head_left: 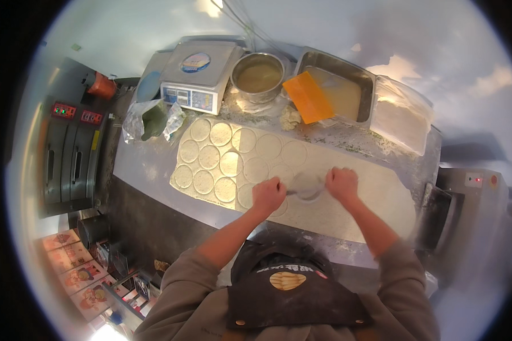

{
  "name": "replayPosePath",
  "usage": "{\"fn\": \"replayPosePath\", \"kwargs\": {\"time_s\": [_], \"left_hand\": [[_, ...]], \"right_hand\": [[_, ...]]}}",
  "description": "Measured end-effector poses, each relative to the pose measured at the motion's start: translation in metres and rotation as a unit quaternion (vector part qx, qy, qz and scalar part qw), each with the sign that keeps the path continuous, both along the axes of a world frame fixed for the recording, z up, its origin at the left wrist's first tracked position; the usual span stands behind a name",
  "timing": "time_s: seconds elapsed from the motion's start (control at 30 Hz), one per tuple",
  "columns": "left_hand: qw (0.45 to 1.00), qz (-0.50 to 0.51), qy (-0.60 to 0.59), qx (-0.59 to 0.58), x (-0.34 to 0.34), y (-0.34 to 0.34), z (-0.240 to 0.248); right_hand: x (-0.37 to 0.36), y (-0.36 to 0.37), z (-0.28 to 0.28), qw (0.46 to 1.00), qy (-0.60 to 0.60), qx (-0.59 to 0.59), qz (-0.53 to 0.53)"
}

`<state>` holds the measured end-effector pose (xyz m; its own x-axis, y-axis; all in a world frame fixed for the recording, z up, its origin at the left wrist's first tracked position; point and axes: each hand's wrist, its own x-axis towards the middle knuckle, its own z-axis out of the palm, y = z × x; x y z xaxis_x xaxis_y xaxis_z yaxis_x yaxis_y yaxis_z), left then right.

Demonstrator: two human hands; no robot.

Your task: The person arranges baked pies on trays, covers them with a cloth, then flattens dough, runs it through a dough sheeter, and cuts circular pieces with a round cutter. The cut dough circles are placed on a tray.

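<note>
A wide, pale sheet of dough (370, 193) lies across the table, its left part marked with rows of cut circles (221, 134). Over the middle of the sheet is a motion-blurred round thing, which looks like a round dough cutter (308, 187), about as wide as those circles. My left hand (269, 196) is closed at its left side, where a short dark part sticks out from the fist. On the opposite side my right hand (342, 183) is closed too, with its fingers curled at the cutter's edge. The blur hides the exact grip.
Along the table's back stand a digital scale (202, 74), a metal bowl (258, 78), a steel tray (341, 85) with an orange scraper (308, 97) leaning on it, and a white slab (401, 116). An opened bag (152, 120) sits left. Ovens (68, 159) and a machine (472, 227) flank the table.
</note>
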<state>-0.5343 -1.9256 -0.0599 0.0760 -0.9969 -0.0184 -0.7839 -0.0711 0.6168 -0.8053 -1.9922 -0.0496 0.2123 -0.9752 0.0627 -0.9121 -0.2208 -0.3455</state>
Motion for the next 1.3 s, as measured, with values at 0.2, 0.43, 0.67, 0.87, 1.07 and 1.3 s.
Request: {"fn": "replayPosePath", "kwargs": {"time_s": [0.2,0.43,0.67,0.87,1.07,1.3], "left_hand": [[0.999,-0.004,-0.048,0.017,-0.053,-0.094,-0.018],[0.996,0.006,-0.049,0.070,-0.051,-0.112,-0.026],[0.996,-0.001,-0.054,0.072,-0.049,-0.117,-0.024],[0.992,-0.021,-0.069,0.103,-0.045,-0.122,-0.034],[0.989,-0.042,-0.092,0.110,-0.046,-0.117,-0.042],[0.998,-0.020,-0.055,0.002,-0.049,-0.094,-0.008]], "right_hand": [[-0.045,-0.078,-0.009,0.998,-0.011,-0.008,-0.057],[-0.045,-0.093,-0.032,0.996,0.036,0.026,-0.077],[-0.042,-0.098,-0.032,0.997,0.012,0.035,-0.073],[-0.041,-0.095,-0.039,0.996,-0.003,0.041,-0.076],[-0.038,-0.090,-0.054,0.996,-0.019,-0.063,-0.064],[-0.045,-0.066,-0.027,0.983,-0.074,-0.162,-0.053]]}}
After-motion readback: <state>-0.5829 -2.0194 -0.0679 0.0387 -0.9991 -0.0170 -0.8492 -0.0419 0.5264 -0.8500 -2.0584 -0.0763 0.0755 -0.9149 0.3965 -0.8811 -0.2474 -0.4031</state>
